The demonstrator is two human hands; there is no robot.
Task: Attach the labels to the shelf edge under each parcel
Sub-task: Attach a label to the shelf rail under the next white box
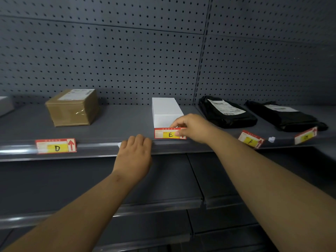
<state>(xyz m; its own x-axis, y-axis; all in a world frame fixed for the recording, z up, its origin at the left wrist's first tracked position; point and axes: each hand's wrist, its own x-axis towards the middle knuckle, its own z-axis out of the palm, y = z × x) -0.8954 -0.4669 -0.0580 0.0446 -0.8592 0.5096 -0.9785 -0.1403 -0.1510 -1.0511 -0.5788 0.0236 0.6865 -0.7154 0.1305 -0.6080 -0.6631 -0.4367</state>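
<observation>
My right hand (192,127) pinches the right end of the red-and-yellow label E (168,134), which stands just above the shelf edge (94,149) in front of the white box (166,110). My left hand (135,151) rests curled on the shelf edge to the left of label E, a scrap of white paper peeking out by its thumb. Label D (56,145) sits on the edge strip below the brown cardboard box (72,107). Label F (251,139) lies tilted on the shelf in front of a black bag parcel (227,111). Another label (305,136) lies before the second black bag (285,115).
A small white paper scrap (271,139) lies between label F and the last label. A grey pegboard wall (127,57) backs the shelf. A pale box corner (5,106) shows at far left. Lower grey shelves (109,213) run beneath my arms.
</observation>
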